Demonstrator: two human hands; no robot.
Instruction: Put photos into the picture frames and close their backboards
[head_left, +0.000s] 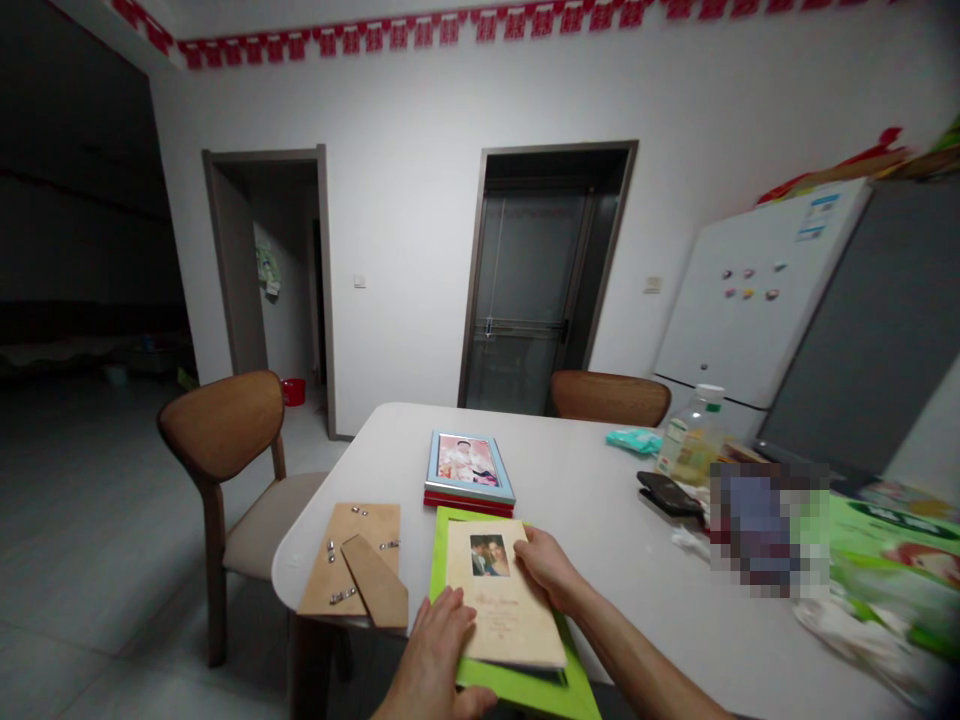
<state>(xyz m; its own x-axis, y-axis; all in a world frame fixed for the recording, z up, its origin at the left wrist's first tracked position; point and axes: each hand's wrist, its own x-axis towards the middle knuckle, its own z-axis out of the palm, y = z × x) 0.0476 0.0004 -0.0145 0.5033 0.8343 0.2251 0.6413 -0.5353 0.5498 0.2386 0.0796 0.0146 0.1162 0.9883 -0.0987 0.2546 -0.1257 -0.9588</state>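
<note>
While right fingers [529,548] pinch the card's [510,620] right edge, open left fingers [444,610] touch opposite.

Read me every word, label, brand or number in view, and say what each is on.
None readable.
Cream card: reddish script, too small.
Green package: pale lettering, blurred.
Sticker on the fridge: too small.
Bottle label: too small.

frame [576,688]: lime green | card [511,622]: cream | backing board [369,528]: tan | stacked frames [472,491]: blue, red | table [574,500]: white
</note>
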